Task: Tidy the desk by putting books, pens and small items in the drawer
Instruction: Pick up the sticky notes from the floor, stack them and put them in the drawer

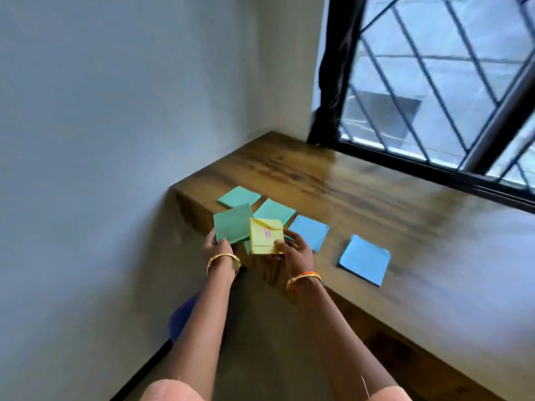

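Two hands work at the near left corner of a wooden tabletop (362, 192), in the lower middle of the frame. At the far left stands a plain pale wall (101, 140); a blue seat (181, 316) shows low down beside the left forearm.

The left hand (215, 247), with a gold bangle (223, 259) on the wrist, grips a green notepad (231, 224) by its lower edge, fingers curled round it, the pad raised and tilted off the wood. Just right of it, the right hand (295, 250), with an orange and gold bangle (302, 279) on the wrist, pinches a yellow notepad (265, 235) at its lower right corner, thumb on the face. The yellow pad carries a small red and white label and overlaps the edge of the green one. A sliver of another green sheet shows below it; what it belongs to cannot be told.

Behind the hands, two more green pads lie flat on the tabletop: one (238, 195) toward the back left edge, one (275, 211) just right of it. Further right lie two blue pads, the nearer (309, 231) partly behind the right hand, the other (364, 259) apart toward the front edge.

Upper right of the frame holds a black-framed window (434, 82) with diagonal bars. The picture is blurred, so fine detail is unreadable.
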